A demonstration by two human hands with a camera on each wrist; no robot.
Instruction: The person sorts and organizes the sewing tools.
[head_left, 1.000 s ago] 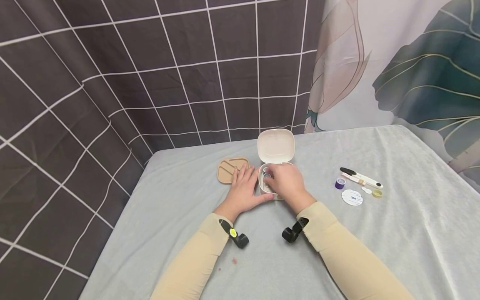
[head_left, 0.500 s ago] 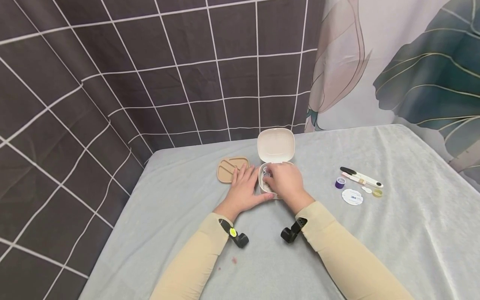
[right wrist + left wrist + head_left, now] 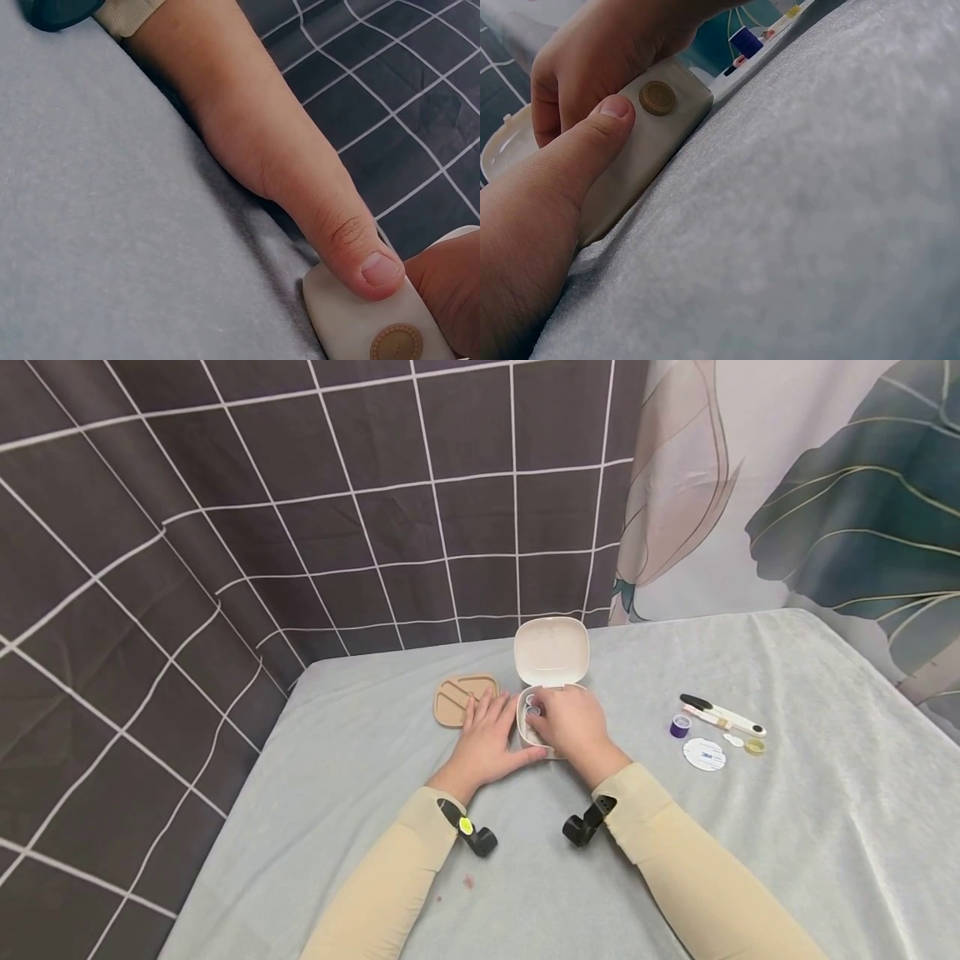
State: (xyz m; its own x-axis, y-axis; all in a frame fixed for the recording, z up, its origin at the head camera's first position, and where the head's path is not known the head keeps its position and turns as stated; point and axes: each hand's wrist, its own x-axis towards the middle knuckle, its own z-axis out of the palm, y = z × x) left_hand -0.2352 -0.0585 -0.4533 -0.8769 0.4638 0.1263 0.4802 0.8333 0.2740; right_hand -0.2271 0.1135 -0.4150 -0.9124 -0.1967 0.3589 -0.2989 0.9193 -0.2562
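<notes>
A small white box stands on the cloth with its lid hinged up at the back. Against its left side my left hand rests with spread fingers, the thumb touching the front wall below the rim beside a round brown button. Some left fingertips lie over a tan compartment tray. My right hand reaches down into the box, fingers bent; I cannot tell whether they pinch something. Near its fingertips small round clear pieces show inside. The right part of the interior is hidden by this hand.
To the right lie a purple spool, a white round 3M pad, a black-and-white stick-shaped tool, a yellow ring and a small white piece. Dark checked fabric hangs behind the table.
</notes>
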